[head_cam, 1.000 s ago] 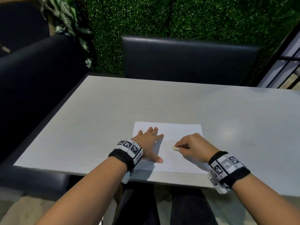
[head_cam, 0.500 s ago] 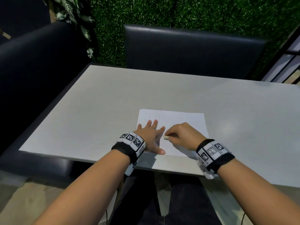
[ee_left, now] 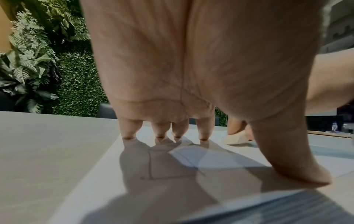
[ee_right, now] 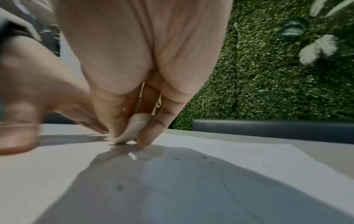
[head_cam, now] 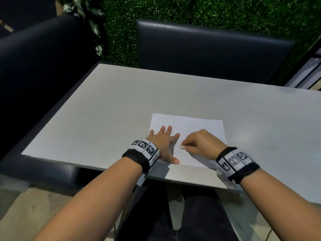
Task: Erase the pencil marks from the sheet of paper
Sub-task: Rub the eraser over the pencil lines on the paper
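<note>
A white sheet of paper (head_cam: 199,126) lies near the front edge of the grey table (head_cam: 104,110). Faint pencil marks (head_cam: 165,121) show at its far left corner, and more pencil lines (ee_left: 151,165) run under my left palm. My left hand (head_cam: 165,141) lies flat with spread fingers (ee_left: 162,130) pressing the sheet's left side. My right hand (head_cam: 199,143) pinches a small white eraser (head_cam: 181,146) and holds its tip on the paper (ee_right: 210,181) just right of the left hand. In the right wrist view the eraser (ee_right: 132,130) sits between thumb and fingertips.
A dark padded chair (head_cam: 208,49) stands across the table and a dark bench (head_cam: 34,66) runs along its left side. A green hedge wall (head_cam: 191,9) with leafy plants is behind. A railing (head_cam: 309,70) is at the far right.
My right hand with the eraser has slid left across the paper towards the left hand. The left hand has stayed flat on the sheet. The head view has tilted.
</note>
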Demonstrator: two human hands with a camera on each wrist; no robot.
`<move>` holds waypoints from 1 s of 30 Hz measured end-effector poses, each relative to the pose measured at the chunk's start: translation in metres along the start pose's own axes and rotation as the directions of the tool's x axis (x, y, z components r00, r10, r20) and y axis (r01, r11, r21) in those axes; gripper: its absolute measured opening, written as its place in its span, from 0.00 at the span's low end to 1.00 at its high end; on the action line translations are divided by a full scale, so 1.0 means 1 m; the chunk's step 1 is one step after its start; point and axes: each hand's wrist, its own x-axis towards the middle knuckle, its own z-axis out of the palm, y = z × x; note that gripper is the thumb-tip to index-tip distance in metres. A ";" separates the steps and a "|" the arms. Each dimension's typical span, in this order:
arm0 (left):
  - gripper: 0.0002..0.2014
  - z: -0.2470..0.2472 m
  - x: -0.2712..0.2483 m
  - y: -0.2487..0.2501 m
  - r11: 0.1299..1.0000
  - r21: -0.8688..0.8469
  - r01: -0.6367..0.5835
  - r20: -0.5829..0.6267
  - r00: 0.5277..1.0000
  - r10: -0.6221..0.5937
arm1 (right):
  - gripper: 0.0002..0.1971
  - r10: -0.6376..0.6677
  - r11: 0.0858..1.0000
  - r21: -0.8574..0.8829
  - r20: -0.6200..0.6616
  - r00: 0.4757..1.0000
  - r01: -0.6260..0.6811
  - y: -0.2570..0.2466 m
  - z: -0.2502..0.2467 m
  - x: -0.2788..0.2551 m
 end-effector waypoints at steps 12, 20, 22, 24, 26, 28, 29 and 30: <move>0.59 -0.002 0.000 0.002 1.000 -0.001 0.019 0.013 1.000 -0.019 | 0.09 0.036 0.999 0.034 -0.005 0.999 -0.036 0.002 0.007 -0.006; 0.60 -0.002 -0.001 0.002 1.000 0.011 0.013 0.032 0.999 -0.013 | 0.09 -0.006 0.999 0.033 0.036 0.999 0.005 -0.002 0.013 -0.020; 0.60 -0.002 0.000 0.002 1.000 0.028 0.010 0.030 0.999 -0.011 | 0.10 -0.030 0.998 0.061 0.092 0.995 0.025 -0.003 0.012 -0.026; 0.60 -0.001 0.001 0.002 1.000 0.010 0.013 0.029 1.000 -0.013 | 0.10 -0.009 0.999 0.054 0.061 0.998 0.006 0.001 0.007 -0.017; 0.60 -0.001 0.001 0.002 1.000 0.014 0.017 0.025 1.000 -0.017 | 0.09 0.029 0.998 0.059 -0.003 1.000 -0.029 0.005 0.002 -0.001; 0.60 -0.001 0.000 0.001 0.999 0.030 0.018 0.022 1.000 -0.019 | 0.09 0.052 0.996 0.075 -0.024 0.998 -0.050 0.006 0.002 0.006; 0.60 -0.001 0.000 0.001 0.999 0.026 0.019 0.022 1.000 -0.019 | 0.09 0.053 0.996 0.068 -0.027 0.998 -0.051 0.005 0.004 0.004; 0.60 -0.001 -0.001 0.002 1.000 0.018 0.018 0.023 1.000 -0.018 | 0.10 0.045 0.997 0.057 -0.026 0.999 -0.043 0.004 0.006 -0.001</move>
